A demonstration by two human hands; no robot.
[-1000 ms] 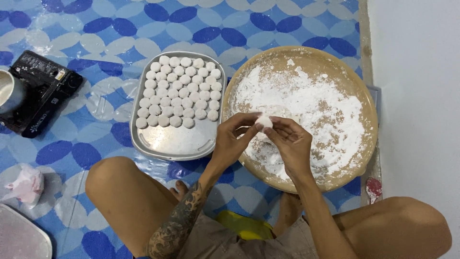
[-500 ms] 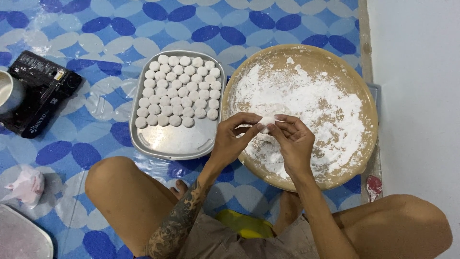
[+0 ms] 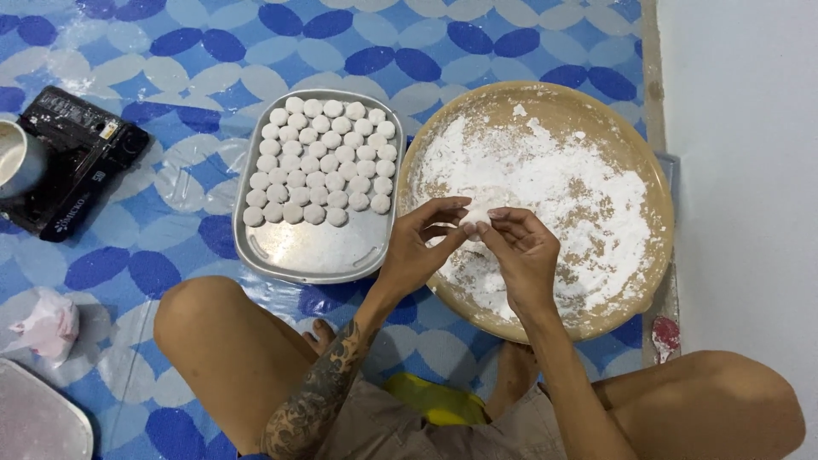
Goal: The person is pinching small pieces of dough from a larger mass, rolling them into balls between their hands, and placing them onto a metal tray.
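Blue-and-white patterned mat (image 3: 511,43) on the floor, and you sit cross-legged on it. Your left hand (image 3: 417,247) and right hand (image 3: 524,255) meet over the near-left edge of the round floured tray (image 3: 545,89). Both sets of fingertips are closed on one small white dough piece (image 3: 474,217), pinched between them just above the flour.

Step in hand, as I judge it: shaping that piece, thumbs and forefingers pressing it from both sides. It is not yet among the finished ones. A set-down would call for a light grip so the shape keeps, plus a short reach left to the bare near end of the metal tray (image 3: 315,255).

Counts:
- Dough piece in hand: one.
- Dough balls (image 3: 319,162) on the metal tray: roughly forty in about six packed rows, touching each other. No exact count possible.
- Metal tray: one.
- Floured tray: one.
- Black stove (image 3: 72,162): one, far left, with one pot (image 3: 17,158) on it.
- Pink bag (image 3: 47,324): one, by your left knee.
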